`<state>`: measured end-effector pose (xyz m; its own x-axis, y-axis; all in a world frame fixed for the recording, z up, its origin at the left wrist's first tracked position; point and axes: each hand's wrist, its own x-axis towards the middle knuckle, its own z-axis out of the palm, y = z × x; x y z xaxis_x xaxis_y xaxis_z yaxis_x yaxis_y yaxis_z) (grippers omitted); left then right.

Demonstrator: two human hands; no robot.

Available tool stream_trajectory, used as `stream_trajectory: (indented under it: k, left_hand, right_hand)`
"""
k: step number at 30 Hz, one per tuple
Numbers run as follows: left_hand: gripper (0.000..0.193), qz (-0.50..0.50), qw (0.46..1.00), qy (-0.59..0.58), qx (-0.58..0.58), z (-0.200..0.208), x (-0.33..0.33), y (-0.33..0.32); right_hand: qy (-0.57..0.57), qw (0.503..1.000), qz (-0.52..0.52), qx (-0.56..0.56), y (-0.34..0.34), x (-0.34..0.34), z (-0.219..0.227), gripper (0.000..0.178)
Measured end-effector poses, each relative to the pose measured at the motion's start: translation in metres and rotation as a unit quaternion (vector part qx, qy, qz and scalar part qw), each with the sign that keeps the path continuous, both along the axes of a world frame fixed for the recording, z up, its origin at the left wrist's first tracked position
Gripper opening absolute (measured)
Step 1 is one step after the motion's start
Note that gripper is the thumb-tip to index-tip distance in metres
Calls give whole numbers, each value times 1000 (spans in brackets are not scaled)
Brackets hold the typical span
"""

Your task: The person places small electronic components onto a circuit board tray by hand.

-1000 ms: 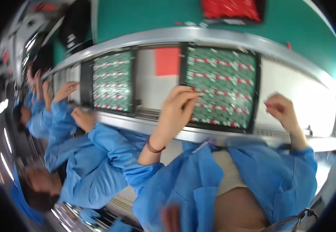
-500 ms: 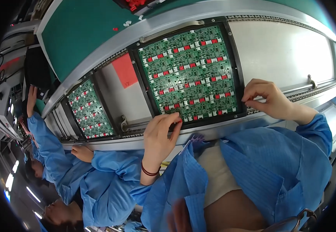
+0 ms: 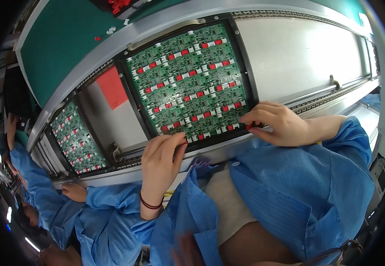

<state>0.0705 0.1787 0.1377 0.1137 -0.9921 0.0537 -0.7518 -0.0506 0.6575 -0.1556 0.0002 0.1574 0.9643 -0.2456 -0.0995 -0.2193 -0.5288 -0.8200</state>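
A panel of green circuit boards (image 3: 188, 84) with rows of red and white connectors lies in a black frame (image 3: 244, 73) on the conveyor rail. My left hand (image 3: 160, 162) is at the frame's near edge. Thumb and forefinger pinch a small red connector (image 3: 185, 141), mostly covered by the fingertips. At the near right corner of the panel, my right hand (image 3: 281, 125) is closed with its fingertips over the last boards. A bit of red shows between those fingers, seemingly another small connector, partly hidden.
To the left, a second framed panel (image 3: 79, 139) sits on the same rail, beside a co-worker's hand (image 3: 74, 192). Red paper (image 3: 112, 88) lies between the panels. On the green bench (image 3: 64, 48) are loose white connectors (image 3: 111, 30) and a dark bin of red pieces (image 3: 119, 5).
The whole view has shifted, so the panels appear farther left. My right fingertips have come in slightly over the panel's near right corner, and red now shows between them. My left hand keeps its pinch.
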Motion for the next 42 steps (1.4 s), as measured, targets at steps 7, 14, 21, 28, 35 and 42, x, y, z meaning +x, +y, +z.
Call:
stream_trajectory:
  k: [7, 14, 21, 28, 35, 42]
  left_hand:
    - [38, -4, 1000, -30, 0, 0, -5, -2]
    - [37, 38, 999, -2, -5, -2, -11, -1]
    - [34, -23, 998, -56, -3, 4, -8, 2]
    - [28, 43, 999, 15, -17, 7, 6, -2]
    - [23, 112, 992, 59, 2, 10, 24, 1]
    - [16, 150, 979, 127, -57, 16, 34, -10]
  right_hand:
    - [-11, 993, 5, -118, 10, 2, -12, 29]
    - [3, 984, 27, -175, 11, 3, -12, 25]
    - [-15, 983, 45, -176, 11, -1, -13, 24]
    - [-20, 984, 78, -158, 7, 1, -14, 29]
    - [-43, 976, 105, -188, -7, 7, -9, 24]
    - [-164, 947, -19, -275, -61, 77, 39, 14]
